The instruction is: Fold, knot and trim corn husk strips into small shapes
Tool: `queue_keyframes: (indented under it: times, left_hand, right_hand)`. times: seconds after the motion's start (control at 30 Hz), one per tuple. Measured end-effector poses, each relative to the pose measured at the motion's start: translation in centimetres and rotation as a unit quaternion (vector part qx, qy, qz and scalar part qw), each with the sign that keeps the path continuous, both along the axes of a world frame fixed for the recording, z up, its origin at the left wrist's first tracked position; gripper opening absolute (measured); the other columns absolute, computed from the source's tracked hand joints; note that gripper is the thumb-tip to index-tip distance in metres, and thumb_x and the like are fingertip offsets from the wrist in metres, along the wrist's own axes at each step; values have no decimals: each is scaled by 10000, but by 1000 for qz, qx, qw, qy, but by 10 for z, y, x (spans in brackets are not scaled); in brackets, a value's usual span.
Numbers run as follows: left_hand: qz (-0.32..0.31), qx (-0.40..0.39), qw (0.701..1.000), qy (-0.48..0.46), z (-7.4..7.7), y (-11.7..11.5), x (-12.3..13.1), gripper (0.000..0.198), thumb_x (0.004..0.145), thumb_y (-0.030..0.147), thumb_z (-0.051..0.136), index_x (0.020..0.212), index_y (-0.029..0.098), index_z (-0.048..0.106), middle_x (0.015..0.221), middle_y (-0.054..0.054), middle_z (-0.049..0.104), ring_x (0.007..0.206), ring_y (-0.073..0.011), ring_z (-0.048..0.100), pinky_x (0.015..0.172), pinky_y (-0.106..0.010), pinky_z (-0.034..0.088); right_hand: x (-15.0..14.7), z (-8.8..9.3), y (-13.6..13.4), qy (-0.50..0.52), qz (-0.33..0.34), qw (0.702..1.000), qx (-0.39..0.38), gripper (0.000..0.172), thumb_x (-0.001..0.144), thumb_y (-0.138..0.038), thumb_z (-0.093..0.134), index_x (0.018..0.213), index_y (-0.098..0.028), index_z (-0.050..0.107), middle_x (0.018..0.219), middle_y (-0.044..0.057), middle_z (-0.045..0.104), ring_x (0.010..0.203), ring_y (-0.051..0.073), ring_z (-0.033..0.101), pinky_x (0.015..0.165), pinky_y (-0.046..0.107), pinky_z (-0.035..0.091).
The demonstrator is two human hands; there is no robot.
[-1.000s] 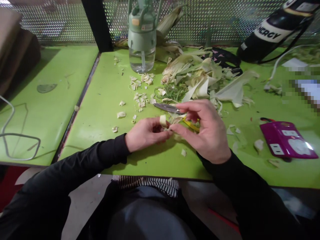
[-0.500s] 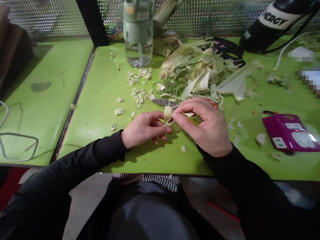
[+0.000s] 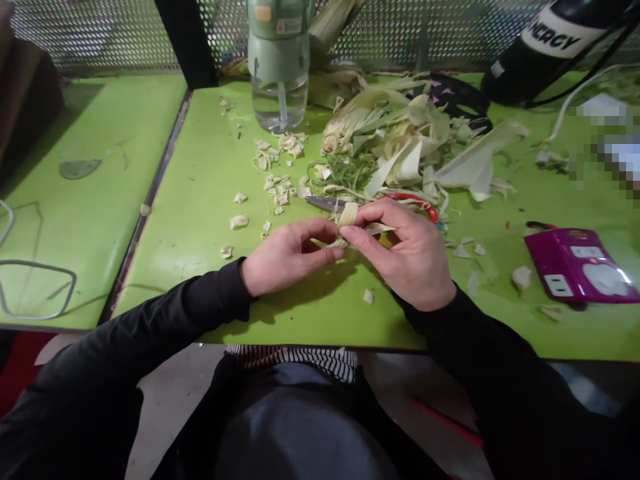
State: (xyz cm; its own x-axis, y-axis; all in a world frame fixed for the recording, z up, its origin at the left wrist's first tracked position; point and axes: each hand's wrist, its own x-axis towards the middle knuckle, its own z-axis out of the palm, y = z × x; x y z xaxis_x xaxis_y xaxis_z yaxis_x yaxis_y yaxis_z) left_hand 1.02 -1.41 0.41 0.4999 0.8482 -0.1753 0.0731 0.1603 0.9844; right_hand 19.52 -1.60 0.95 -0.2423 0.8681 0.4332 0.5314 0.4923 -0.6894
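We find two hands meeting over a single pale husk strip [image 3: 349, 212], held just above the green surface [image 3: 200, 180] in front of the wearer. The left hand [image 3: 286, 259] pinches the strip's lower end between thumb and fingers; the right hand [image 3: 414, 261] pinches its looped upper part, thumb against forefinger. Half a second ago the loop stands over the left fingertips, with the left fingers more spread — now it lies over toward the right fingertips, and the left fingers are drawn closer together. We read this as shaping in progress: the piece is bending into a band, and both grips seem needed to keep it from springing open. More of the red handle shows, too, on the scissors [image 3: 324, 202], which lie unheld just beyond the hands. Small cut pieces [image 3: 280, 193] dot the surface beyond the left hand, and a heap of husks [image 3: 407, 147] sits farther back — both untouched.
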Motion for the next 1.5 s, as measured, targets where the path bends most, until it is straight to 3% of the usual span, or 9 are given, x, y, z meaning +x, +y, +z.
queue_keyframes:
  times: [0.13, 0.4, 0.67, 0.77, 1.03, 1.2, 1.3, 1.4, 1.5]
  left_hand:
    - [-7, -63, 996, -60, 3, 0, 1, 140, 845, 142, 674, 972, 110, 625, 798, 0, 654, 677, -64, 618, 639, -168, 515]
    - [10, -183, 980, -83, 2, 0, 2, 132, 902, 159, 636, 1027, 129, 606, 821, -19, 725, 578, -64, 668, 463, -128, 445]
    - [2, -238, 962, -135, 1, -1, 2, 70, 895, 126, 641, 955, 127, 604, 874, -43, 751, 582, -69, 688, 424, -118, 424]
    - [5, -260, 954, -148, 0, -2, 3, 60, 891, 126, 654, 941, 115, 621, 816, -36, 741, 573, -62, 680, 430, -108, 436]
    - [4, -290, 947, -141, -9, -6, 9, 80, 866, 89, 675, 861, 112, 598, 688, -2, 696, 606, -92, 696, 598, -189, 562]
    - [60, -311, 933, -173, -4, -5, 11, 85, 912, 36, 577, 885, 107, 614, 744, -29, 719, 668, -96, 714, 694, -217, 592]
    - [91, -301, 930, -191, 1, -1, 10, 129, 969, 110, 516, 937, 103, 641, 805, -55, 729, 682, -92, 720, 674, -193, 591]
    - [94, -283, 934, -198, 2, 1, 8, 89, 952, 145, 569, 887, 122, 625, 816, -35, 727, 673, -80, 718, 636, -164, 578]
    - [88, -276, 940, -179, 0, 1, 8, 59, 915, 139, 625, 863, 132, 599, 809, -24, 726, 642, -77, 706, 576, -153, 554]
  right_hand:
    - [0, -1, 0, 6, -5, 1000, -8, 104, 872, -296, 669, 795, -261, 610, 780, -7, 659, 726, 183, 624, 734, 369, 534]
    - [0, -1, 0, 9, 7, 1000, -1, 115, 862, -269, 666, 768, -252, 603, 801, 5, 626, 731, 177, 601, 666, 349, 521]
    - [-7, 0, -3, 64, 15, 995, -74, 146, 874, -332, 677, 781, -247, 604, 772, -19, 636, 629, 136, 602, 561, 298, 517]
    - [-5, -1, -2, 63, 7, 996, -69, 145, 867, -322, 680, 775, -243, 601, 751, -21, 629, 651, 145, 603, 614, 315, 528]
    - [-4, -7, -2, 52, -21, 997, -62, 135, 864, -285, 671, 766, -227, 599, 725, -27, 619, 634, 132, 563, 645, 298, 498]
    - [1, -5, 6, 97, -6, 989, -115, 191, 889, -407, 662, 867, -218, 638, 813, -3, 668, 681, 129, 605, 629, 272, 503]
    - [7, 0, 9, 116, -3, 982, -150, 271, 884, -482, 658, 929, -215, 658, 823, 8, 687, 653, 122, 601, 563, 255, 478]
    - [8, 2, 10, 79, 12, 984, -157, 246, 847, -462, 710, 869, -220, 675, 750, -9, 697, 550, 111, 566, 493, 251, 436]
    - [5, -1, 8, 47, 14, 992, -118, 207, 865, -417, 698, 794, -223, 674, 759, -8, 719, 605, 133, 619, 563, 270, 483]
